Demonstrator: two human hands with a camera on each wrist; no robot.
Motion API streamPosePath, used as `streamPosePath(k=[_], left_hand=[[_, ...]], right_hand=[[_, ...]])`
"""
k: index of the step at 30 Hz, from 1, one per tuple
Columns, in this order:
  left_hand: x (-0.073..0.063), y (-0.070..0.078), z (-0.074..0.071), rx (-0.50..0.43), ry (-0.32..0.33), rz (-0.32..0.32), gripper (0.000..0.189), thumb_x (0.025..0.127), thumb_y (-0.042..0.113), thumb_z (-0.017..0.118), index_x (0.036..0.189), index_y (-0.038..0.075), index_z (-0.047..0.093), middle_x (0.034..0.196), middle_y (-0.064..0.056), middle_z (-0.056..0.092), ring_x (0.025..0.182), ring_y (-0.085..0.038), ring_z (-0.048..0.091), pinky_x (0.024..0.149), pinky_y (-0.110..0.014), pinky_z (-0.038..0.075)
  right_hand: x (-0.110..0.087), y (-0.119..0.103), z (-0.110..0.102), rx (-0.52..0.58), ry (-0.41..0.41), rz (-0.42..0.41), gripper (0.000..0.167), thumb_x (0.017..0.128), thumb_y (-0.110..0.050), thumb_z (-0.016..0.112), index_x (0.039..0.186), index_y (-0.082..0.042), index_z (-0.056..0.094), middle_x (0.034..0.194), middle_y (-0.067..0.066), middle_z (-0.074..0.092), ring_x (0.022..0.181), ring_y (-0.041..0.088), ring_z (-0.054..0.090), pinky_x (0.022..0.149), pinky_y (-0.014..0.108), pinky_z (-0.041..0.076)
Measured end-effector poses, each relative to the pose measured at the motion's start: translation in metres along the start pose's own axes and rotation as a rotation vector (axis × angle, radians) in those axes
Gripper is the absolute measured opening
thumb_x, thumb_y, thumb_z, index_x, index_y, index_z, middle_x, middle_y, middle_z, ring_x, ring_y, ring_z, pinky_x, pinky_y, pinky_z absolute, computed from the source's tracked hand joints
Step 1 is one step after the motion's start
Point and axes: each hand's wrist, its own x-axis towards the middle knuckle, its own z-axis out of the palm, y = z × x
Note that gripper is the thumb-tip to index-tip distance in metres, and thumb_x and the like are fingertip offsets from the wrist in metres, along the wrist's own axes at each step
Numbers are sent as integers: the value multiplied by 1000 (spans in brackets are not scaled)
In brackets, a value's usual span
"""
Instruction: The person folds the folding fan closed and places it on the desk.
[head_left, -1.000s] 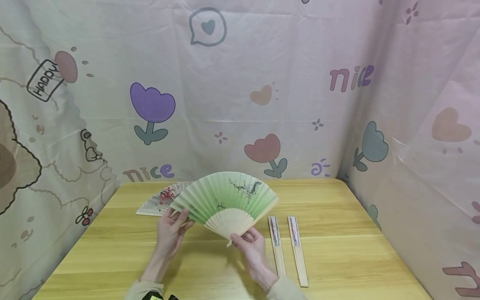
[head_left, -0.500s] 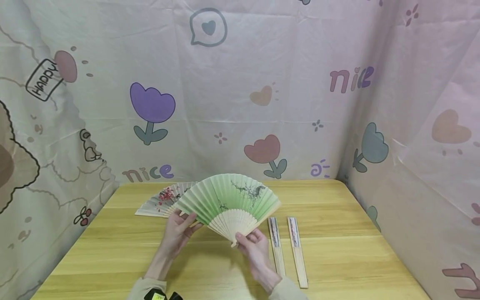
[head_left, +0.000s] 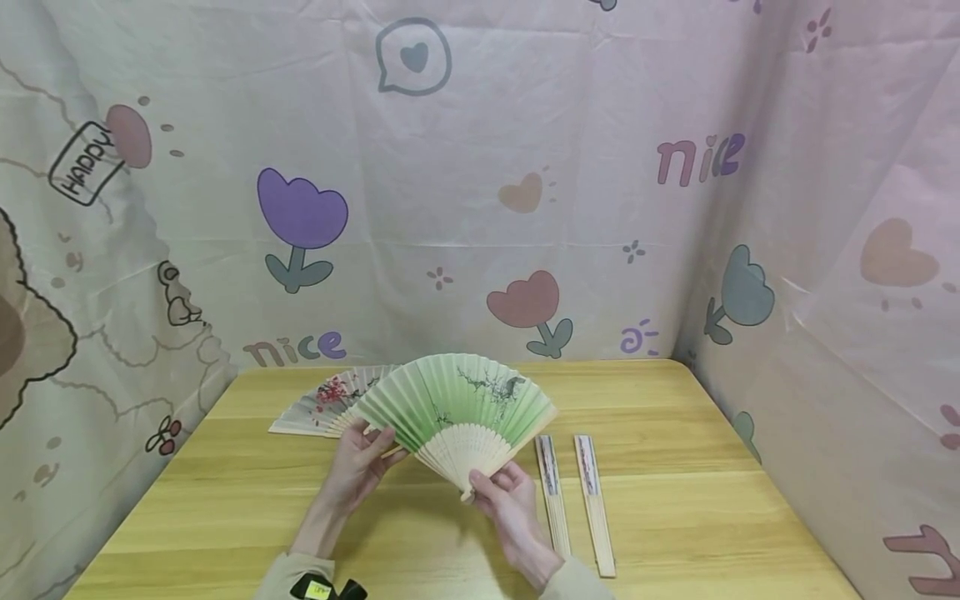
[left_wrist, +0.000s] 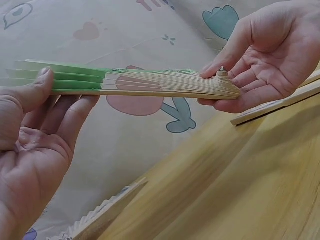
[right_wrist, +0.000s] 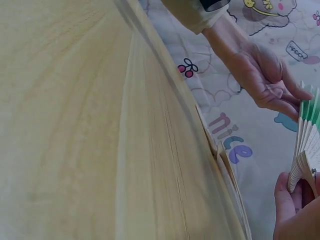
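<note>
A green folding fan (head_left: pixel 457 400) with a dark blossom-branch print is spread wide above the table, between both hands. My left hand (head_left: pixel 358 467) pinches its left outer rib between thumb and fingers, near the leaf's edge. At the pivot end, my right hand (head_left: pixel 510 504) holds the gathered pale ribs, thumb on top. In the left wrist view the fan (left_wrist: pixel 150 85) appears nearly edge-on, its metal pivot pin beside the right thumb. Behind it on the table lies an opened grey-white fan (head_left: pixel 322 404) with red blossoms, partly hidden by the green one.
Two folded fans, one nearer (head_left: pixel 552 492) and another beside it (head_left: pixel 596 504), lie side by side on the wooden table (head_left: pixel 690 492), right of my right hand. A printed cloth (head_left: pixel 450 208) hangs behind the table and along both sides.
Both hands have shifted slightly right and a little down with the green fan, which stays spread. It covers a bit less of the grey-white fan's ribs now.
</note>
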Motion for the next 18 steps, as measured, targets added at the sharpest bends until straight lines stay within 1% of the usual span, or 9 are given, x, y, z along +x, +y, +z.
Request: streamPosePath(k=[6, 10, 14, 18], left_hand=[[1, -2, 1, 33, 43, 2, 46, 103, -13, 35, 137, 8, 57, 129, -10, 70, 113, -22, 71, 98, -36, 60], [2, -4, 1, 51, 66, 23, 46, 102, -13, 37, 132, 10, 62, 125, -7, 73, 109, -18, 73, 94, -33, 62], [2, -7, -1, 51, 60, 46, 47, 102, -14, 36, 132, 10, 64, 126, -5, 72, 109, -16, 73, 92, -31, 63], [2, -10, -2, 47, 69, 60, 48, 102, -14, 35, 131, 11, 65, 127, -4, 72, 109, -15, 72, 92, -31, 63]], right_hand=[[0, 1, 0, -4, -15, -4, 43, 94, -7, 67, 132, 3, 51, 113, 8, 75, 95, 14, 73, 90, 29, 64], [0, 2, 1, -4, -27, -8, 41, 93, -6, 68, 130, 2, 52, 111, 6, 75, 94, 14, 73, 88, 29, 64], [-1, 3, 2, -7, -37, -10, 42, 93, -6, 68, 131, 3, 52, 112, 7, 75, 94, 14, 73, 88, 28, 64], [-2, 3, 2, -11, -53, -8, 44, 93, -6, 68, 132, 3, 52, 112, 8, 76, 92, 14, 73, 87, 28, 64]])
